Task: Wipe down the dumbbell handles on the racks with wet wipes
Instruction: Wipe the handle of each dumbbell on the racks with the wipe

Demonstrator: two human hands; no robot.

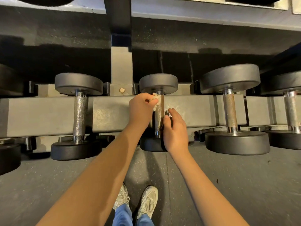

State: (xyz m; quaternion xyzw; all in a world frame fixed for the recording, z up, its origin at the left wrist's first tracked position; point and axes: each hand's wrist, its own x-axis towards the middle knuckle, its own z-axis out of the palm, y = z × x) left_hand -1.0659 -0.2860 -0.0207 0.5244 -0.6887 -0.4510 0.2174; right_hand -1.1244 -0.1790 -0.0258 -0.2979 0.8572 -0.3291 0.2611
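Wiping in progress on the middle dumbbell (158, 83), seated across the rack beam (114, 111). Left hand (141, 107) pinched a crumpled wet wipe (156, 100) against the far end of the knurled handle (159, 117), presumably to scrub there first. Right hand (175, 130), fingers loose and holding nothing, rested beside the handle's near end, likely steadying the dumbbell against rolling.

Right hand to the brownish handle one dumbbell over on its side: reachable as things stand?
Probably yes. Only bare rack beam lies between the right hand and that brownish handle, and nothing covers it. The wipe, though, is in the left hand.
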